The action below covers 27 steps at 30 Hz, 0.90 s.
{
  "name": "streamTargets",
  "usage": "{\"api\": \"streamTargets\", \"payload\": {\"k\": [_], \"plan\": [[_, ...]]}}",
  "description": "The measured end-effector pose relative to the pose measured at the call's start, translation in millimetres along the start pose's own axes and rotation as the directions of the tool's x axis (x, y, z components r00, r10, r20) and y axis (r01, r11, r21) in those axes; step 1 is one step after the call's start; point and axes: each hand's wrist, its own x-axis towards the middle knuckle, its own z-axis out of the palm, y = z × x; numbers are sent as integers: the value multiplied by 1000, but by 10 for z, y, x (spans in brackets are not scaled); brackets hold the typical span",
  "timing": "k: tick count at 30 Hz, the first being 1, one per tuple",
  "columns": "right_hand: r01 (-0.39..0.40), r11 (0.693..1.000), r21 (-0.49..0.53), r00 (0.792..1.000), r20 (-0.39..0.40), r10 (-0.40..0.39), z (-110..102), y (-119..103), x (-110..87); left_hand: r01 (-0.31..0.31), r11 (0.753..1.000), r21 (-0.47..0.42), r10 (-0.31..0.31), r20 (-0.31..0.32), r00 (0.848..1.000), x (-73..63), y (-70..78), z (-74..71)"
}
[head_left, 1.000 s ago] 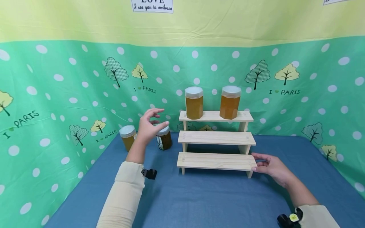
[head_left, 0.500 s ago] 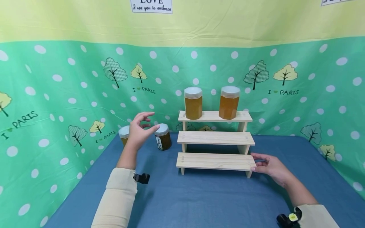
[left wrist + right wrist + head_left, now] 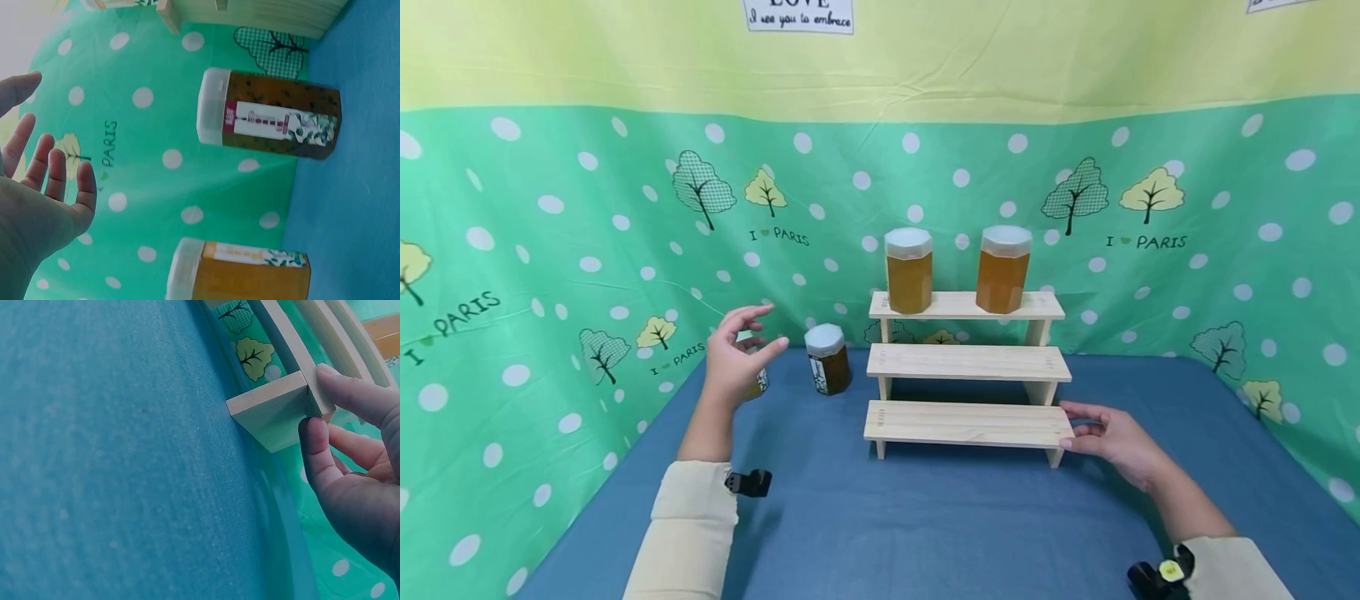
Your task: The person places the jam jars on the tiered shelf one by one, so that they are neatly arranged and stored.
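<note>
Fingers spread, my left hand [image 3: 733, 358] hovers before a honey jar [image 3: 240, 270] by the backdrop, reaching to grasp it. My right hand [image 3: 1112, 442], fingers straight, steadies the wooden shelf [image 3: 967, 423].

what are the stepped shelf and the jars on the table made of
The stepped shelf looks like pale unfinished wood: visible grain, matte, square-cut ends. The dark jar and the amber jar look like clear glass or plastic, which one is unclear, with white, probably plastic lids and paper labels.
</note>
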Motion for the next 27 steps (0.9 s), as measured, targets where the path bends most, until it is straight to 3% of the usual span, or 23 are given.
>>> {"api": "streamTargets", "payload": {"k": [8, 20, 27], "plan": [[14, 1000, 5, 1000, 3, -14, 3, -7, -10, 41, 998, -50, -45, -71, 996, 5, -398, -155], [9, 1000, 5, 1000, 0, -9, 5, -15, -8, 80, 995, -63, -88, -138, 986, -30, -590, -382], [8, 1000, 0, 1000, -1, -8, 5, -13, -8, 113, 991, -66, -121, -146, 982, -71, -656, -459]]}}
